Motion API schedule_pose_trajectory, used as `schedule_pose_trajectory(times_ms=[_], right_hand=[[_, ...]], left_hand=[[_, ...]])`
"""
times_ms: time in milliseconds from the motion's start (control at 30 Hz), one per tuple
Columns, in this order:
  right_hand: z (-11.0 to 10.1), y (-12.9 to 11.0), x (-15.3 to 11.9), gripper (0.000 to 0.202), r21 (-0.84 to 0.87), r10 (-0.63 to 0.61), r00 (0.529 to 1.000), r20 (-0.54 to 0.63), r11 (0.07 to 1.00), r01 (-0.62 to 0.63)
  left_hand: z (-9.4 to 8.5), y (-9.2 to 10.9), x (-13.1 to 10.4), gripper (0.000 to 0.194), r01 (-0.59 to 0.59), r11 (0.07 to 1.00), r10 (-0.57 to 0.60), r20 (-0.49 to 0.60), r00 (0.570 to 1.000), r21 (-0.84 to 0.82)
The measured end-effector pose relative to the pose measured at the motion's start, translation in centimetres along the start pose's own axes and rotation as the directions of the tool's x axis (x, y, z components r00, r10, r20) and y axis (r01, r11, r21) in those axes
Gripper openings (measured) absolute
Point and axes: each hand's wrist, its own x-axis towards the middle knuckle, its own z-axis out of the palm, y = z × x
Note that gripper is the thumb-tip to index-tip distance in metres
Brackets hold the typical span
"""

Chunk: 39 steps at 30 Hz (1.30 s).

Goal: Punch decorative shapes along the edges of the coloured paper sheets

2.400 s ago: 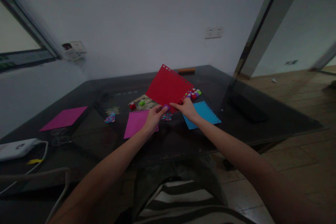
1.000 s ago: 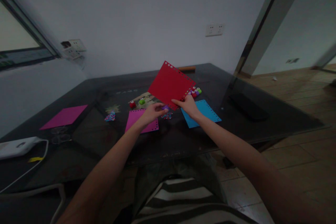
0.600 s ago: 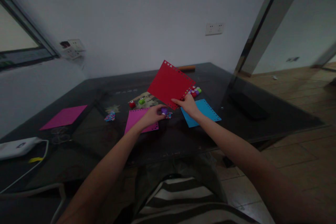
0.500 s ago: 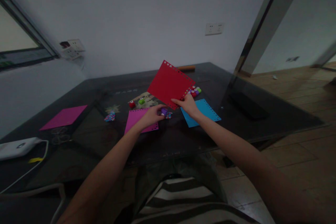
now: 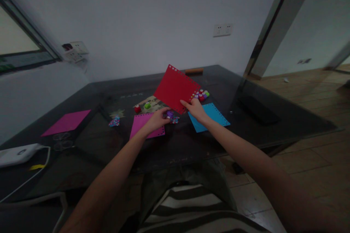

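From my remote seat, the dark glass table [image 5: 191, 145] lies bare along its near edge and toward its right corner, leaving wide passage there. Mid-table is crowded: a raised red punched paper sheet [image 5: 175, 87] blocks the way to the far edge, a cluster of small coloured craft punches [image 5: 201, 95] sits just behind it, a blue sheet [image 5: 212, 115] and a magenta sheet [image 5: 144, 125] lie flat, and scattered paper cut-outs [image 5: 114, 121] dot the gap between.

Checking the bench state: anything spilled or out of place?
Small multicoloured punched bits lie loose on the dark table, and more beside the left hand. Otherwise nothing stands out.
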Motion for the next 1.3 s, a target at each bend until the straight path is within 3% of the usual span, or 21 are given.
schedule_pose_trajectory(times_ms=[267,467,700,867,1067,1133,1167,1233,1267,1300], right_hand=[[-0.4,-1.0,0.1,0.03,-0.021,-0.153,0.988,-0.007,0.988,0.153],[-0.4,-1.1,0.4,0.033,0.099,-0.094,0.994,-0.05,0.99,0.098],[-1.9,-1.7,1.3,0.041,0.236,-0.022,0.988,-0.152,0.97,0.058],[-4.3,-3.8,1.7,0.045,0.311,0.058,0.971,-0.23,0.95,0.017],[-8.5,-5.6,1.7,0.037,0.383,0.016,0.949,-0.314,0.917,0.111],[-10.0,-5.3,1.1,0.035,0.409,0.048,0.938,-0.344,0.906,0.103],[-10.7,-5.0,0.7,0.035,0.43,0.064,0.931,-0.358,0.897,0.104],[-11.9,-4.0,-0.1,0.033,0.479,0.109,0.915,-0.388,0.872,0.099],[-12.3,-3.5,-0.6,0.032,0.501,0.139,0.906,-0.4,0.861,0.089],[-12.5,-3.0,-1.0,0.03,0.516,0.171,0.898,-0.406,0.853,0.071]], left_hand=[[-0.1,0.5,0.1,0.052,-0.026,1.0,0.026,-0.016,1.0,-0.014],[-0.1,0.5,0.1,0.042,0.009,0.998,-0.012,-0.055,0.998,-0.065],[0.2,0.6,0.0,0.031,0.065,0.958,-0.085,-0.06,0.995,-0.281],[1.1,1.4,0.2,0.033,0.143,0.834,-0.143,0.042,0.989,-0.533],[2.3,1.9,2.8,0.023,0.244,0.656,-0.189,0.157,0.969,-0.714],[2.9,1.7,4.6,0.022,0.219,0.688,-0.2,0.11,0.974,-0.692],[3.3,1.5,5.7,0.023,0.189,0.75,-0.19,0.068,0.979,-0.634],[4.0,1.2,7.8,0.026,0.131,0.918,-0.155,-0.034,0.987,-0.375],[4.3,1.0,8.8,0.028,0.127,0.972,-0.143,-0.071,0.987,-0.197],[4.5,0.8,9.7,0.028,0.129,0.984,-0.14,-0.09,0.986,-0.121]])
